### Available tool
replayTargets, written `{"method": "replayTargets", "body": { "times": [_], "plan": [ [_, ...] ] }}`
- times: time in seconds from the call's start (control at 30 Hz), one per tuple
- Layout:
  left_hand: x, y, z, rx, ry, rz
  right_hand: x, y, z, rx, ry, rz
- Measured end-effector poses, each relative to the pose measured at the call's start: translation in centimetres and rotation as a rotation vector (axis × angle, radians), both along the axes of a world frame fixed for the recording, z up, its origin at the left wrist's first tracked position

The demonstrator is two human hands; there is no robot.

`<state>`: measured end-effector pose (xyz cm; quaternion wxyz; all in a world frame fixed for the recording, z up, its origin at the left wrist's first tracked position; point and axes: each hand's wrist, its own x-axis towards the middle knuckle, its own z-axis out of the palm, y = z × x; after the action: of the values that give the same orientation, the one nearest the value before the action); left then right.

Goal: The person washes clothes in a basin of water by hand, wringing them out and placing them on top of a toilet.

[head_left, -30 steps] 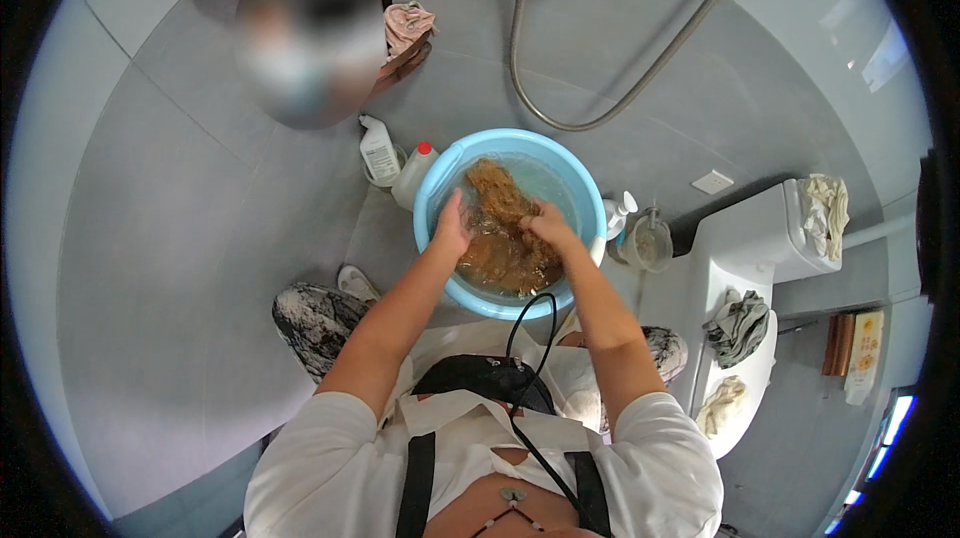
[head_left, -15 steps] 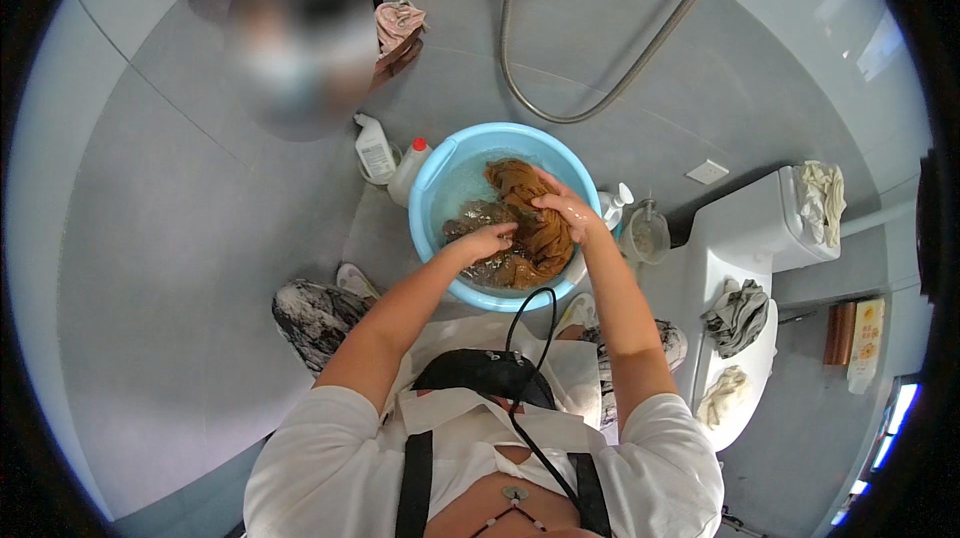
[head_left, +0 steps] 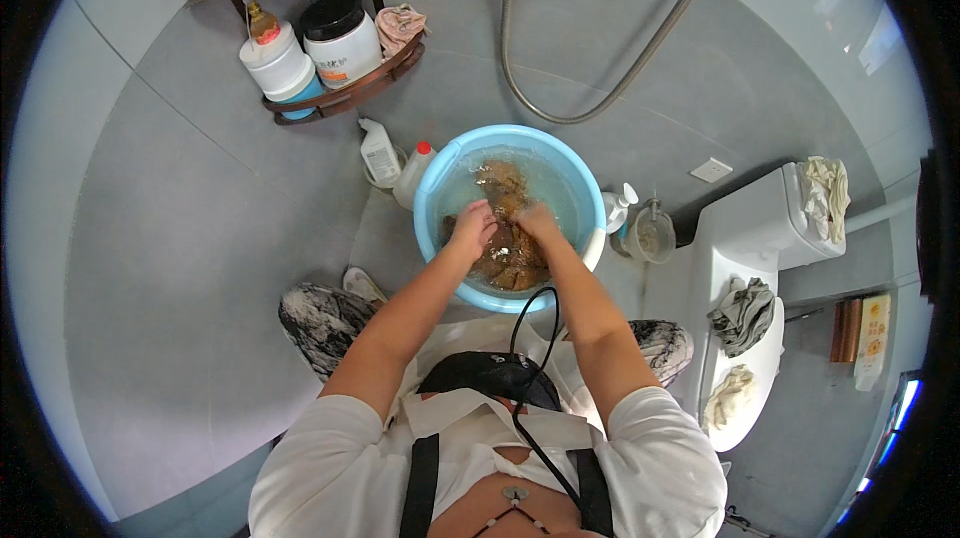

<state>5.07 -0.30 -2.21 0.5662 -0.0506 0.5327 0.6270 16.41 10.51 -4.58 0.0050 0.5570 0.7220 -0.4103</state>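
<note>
Brown cloth point(head_left: 512, 256) lies bunched, partly underwater, in a round light-blue basin point(head_left: 520, 134). The person's left hand point(head_left: 475, 227) curves at the cloth's left side; the right hand point(head_left: 538, 223) dips in at its right, fingertips hidden. Whether either grips it cannot be told. A red-capped bottle point(head_left: 412, 181) stands just left of the basin.

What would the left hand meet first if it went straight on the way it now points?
Most likely the brown cloth in the blue basin, just ahead of the left hand; depth is unclear, so hand and cloth may already touch.
</note>
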Motion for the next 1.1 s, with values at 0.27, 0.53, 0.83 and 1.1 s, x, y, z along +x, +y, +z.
{"method": "replayTargets", "body": {
  "times": [0.27,0.53,0.83,1.1],
  "plan": [
    [0.0,2.0,3.0,0.437,-0.416,0.022,1.0,-6.5,15.8,0.295,0.549,0.175],
    [0.4,0.8,7.2,0.528,-0.390,-0.091,2.4,-10.0,15.6,0.366,0.579,0.307],
    [1.4,2.7,0.3,0.318,-0.282,0.231,-0.7,-5.7,10.5,0.674,0.487,0.019],
    [-1.0,1.3,3.8,0.156,-0.083,0.132,1.3,-1.5,7.7,0.486,0.290,-0.186]
  ]
}}
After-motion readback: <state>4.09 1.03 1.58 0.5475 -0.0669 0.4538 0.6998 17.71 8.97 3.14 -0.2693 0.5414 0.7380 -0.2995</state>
